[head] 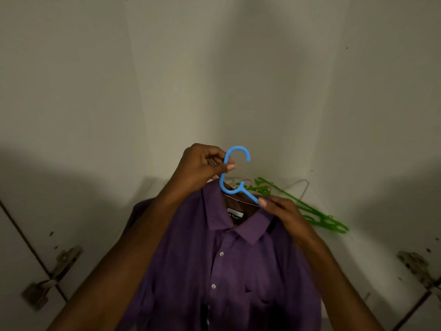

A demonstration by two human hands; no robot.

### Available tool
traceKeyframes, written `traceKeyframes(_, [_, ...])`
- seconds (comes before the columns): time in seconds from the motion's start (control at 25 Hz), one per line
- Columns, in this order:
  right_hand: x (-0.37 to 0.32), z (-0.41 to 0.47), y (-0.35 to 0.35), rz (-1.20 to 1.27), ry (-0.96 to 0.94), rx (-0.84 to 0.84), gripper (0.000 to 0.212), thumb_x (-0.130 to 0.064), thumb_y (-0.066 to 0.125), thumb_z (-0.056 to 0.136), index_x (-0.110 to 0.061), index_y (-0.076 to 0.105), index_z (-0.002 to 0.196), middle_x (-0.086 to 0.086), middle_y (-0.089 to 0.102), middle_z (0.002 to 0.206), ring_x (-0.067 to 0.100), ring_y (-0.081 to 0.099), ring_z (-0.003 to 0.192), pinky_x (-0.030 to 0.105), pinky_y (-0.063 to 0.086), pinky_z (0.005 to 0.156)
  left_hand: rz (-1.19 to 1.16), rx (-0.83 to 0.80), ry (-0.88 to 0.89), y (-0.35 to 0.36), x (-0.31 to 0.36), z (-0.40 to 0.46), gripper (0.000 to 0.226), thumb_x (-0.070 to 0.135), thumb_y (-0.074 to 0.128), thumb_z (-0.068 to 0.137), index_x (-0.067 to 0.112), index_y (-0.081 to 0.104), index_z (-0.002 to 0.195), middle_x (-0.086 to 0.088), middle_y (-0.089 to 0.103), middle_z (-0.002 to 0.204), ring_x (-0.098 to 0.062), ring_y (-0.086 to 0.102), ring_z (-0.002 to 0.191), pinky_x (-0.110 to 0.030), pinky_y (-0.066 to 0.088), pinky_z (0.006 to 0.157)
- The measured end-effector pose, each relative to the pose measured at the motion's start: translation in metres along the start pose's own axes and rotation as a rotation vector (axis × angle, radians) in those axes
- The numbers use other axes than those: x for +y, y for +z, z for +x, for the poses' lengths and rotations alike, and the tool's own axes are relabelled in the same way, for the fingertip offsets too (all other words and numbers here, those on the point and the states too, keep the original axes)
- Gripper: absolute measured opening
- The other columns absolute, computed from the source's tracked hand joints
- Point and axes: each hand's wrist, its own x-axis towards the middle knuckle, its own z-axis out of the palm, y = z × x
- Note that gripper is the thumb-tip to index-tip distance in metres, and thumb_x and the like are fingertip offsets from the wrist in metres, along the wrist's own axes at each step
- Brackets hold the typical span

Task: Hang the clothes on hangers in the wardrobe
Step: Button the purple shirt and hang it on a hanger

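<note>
A purple button-up shirt (pixel 229 271) hangs on a blue plastic hanger (pixel 232 173) held up in front of me inside the pale wardrobe. My left hand (pixel 202 168) pinches the hanger's neck just below the hook. My right hand (pixel 279 209) grips the shirt's right shoulder at the collar, thumb against the hanger's arm. The hook points up and right, free of any rail. No rail is in view.
Green plastic hangers (pixel 307 211) and a thin wire hanger (pixel 303 185) lie on the wardrobe floor behind the shirt, to the right. Metal door hinges sit at the lower left (pixel 52 275) and the lower right (pixel 420 268). Bare wardrobe walls rise all around.
</note>
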Motion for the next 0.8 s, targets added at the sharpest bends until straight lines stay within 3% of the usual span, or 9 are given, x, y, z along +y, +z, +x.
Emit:
traceKeyframes(0.08, [-0.023, 0.001, -0.009, 0.041, 0.021, -0.169, 0.012, -0.018, 0.078, 0.081, -0.019, 0.083, 0.091, 0.000, 0.076, 0.094, 0.012, 0.066, 0.086, 0.027, 0.050, 0.079, -0.040, 0.012, 0.058, -0.001, 0.025, 0.005, 0.017, 0.016, 0.086, 0.081, 0.011, 0.082, 0.097, -0.009, 0.077, 0.081, -0.012, 0.067, 0.070, -0.031, 0.060, 0.067])
traceKeyframes(0.2, [-0.046, 0.017, -0.015, 0.001, -0.085, -0.010, 0.014, -0.008, 0.086, 0.074, 0.000, 0.075, 0.078, 0.010, 0.063, 0.075, 0.020, 0.052, 0.074, 0.032, 0.038, 0.065, -0.158, 0.067, 0.073, -0.001, 0.046, 0.012, 0.021, 0.015, 0.085, 0.082, 0.007, 0.081, 0.100, -0.011, 0.078, 0.086, -0.012, 0.071, 0.076, -0.022, 0.055, 0.068])
traceKeyframes(0.32, [-0.079, 0.032, -0.018, -0.031, -0.231, 0.057, 0.009, 0.004, 0.079, 0.080, -0.003, 0.077, 0.084, 0.005, 0.067, 0.079, 0.018, 0.056, 0.074, 0.031, 0.044, 0.067, 0.066, 0.142, 0.070, -0.006, 0.042, 0.022, 0.032, 0.056, 0.077, 0.083, 0.025, 0.081, 0.092, 0.001, 0.076, 0.080, -0.012, 0.071, 0.078, -0.036, 0.057, 0.074])
traceKeyframes(0.4, [-0.097, 0.039, -0.034, -0.140, -0.364, 0.034, 0.033, 0.010, 0.075, 0.082, -0.007, 0.077, 0.111, 0.000, 0.076, 0.109, 0.014, 0.069, 0.095, 0.031, 0.056, 0.086, 0.394, 0.107, -0.006, -0.013, 0.032, 0.021, 0.061, 0.085, 0.058, 0.077, 0.025, 0.073, 0.078, 0.010, 0.067, 0.068, -0.005, 0.063, 0.067, -0.033, 0.050, 0.068])
traceKeyframes(0.48, [-0.111, 0.046, -0.047, -0.378, -0.471, 0.035, 0.043, 0.003, 0.075, 0.085, -0.017, 0.075, 0.123, -0.005, 0.075, 0.119, 0.009, 0.069, 0.112, 0.031, 0.054, 0.101, 0.528, 0.131, -0.003, -0.018, 0.021, 0.013, 0.084, 0.095, 0.044, 0.072, 0.012, 0.051, 0.060, 0.005, 0.045, 0.049, -0.006, 0.042, 0.050, -0.032, 0.035, 0.055])
traceKeyframes(0.56, [-0.120, 0.051, -0.054, -0.570, -0.535, 0.117, 0.035, -0.011, 0.080, 0.080, -0.024, 0.080, 0.112, -0.006, 0.077, 0.109, 0.011, 0.071, 0.104, 0.037, 0.057, 0.094, 0.461, 0.190, 0.067, -0.021, 0.015, 0.006, 0.088, 0.097, 0.043, 0.070, 0.011, 0.038, 0.053, 0.005, 0.033, 0.045, -0.007, 0.032, 0.047, -0.033, 0.028, 0.053])
traceKeyframes(0.64, [-0.128, 0.052, -0.056, -0.618, -0.574, 0.179, 0.028, -0.011, 0.086, 0.071, -0.026, 0.081, 0.094, -0.004, 0.075, 0.103, 0.012, 0.070, 0.097, 0.035, 0.055, 0.084, 0.409, 0.219, 0.121, -0.021, 0.016, 0.002, 0.088, 0.094, 0.047, 0.072, 0.009, 0.040, 0.053, 0.006, 0.033, 0.046, -0.006, 0.031, 0.047, -0.032, 0.028, 0.053])
traceKeyframes(0.68, [-0.132, 0.050, -0.053, -0.617, -0.580, 0.154, 0.025, -0.012, 0.089, 0.069, -0.028, 0.078, 0.086, -0.004, 0.073, 0.103, 0.012, 0.069, 0.097, 0.033, 0.053, 0.083, 0.399, 0.227, 0.145, -0.020, 0.018, 0.000, 0.084, 0.092, 0.049, 0.073, 0.011, 0.039, 0.051, 0.006, 0.033, 0.045, -0.006, 0.031, 0.047, -0.032, 0.028, 0.053])
traceKeyframes(0.8, [-0.146, 0.045, -0.039, -0.610, -0.569, 0.017, 0.026, -0.048, 0.085, 0.068, -0.026, 0.075, 0.078, -0.008, 0.072, 0.090, 0.013, 0.069, 0.087, 0.035, 0.053, 0.076, 0.382, 0.233, 0.200, -0.016, 0.031, -0.002, 0.078, 0.090, 0.051, 0.074, 0.016, 0.038, 0.053, 0.005, 0.030, 0.045, -0.006, 0.028, 0.047, -0.032, 0.027, 0.052])
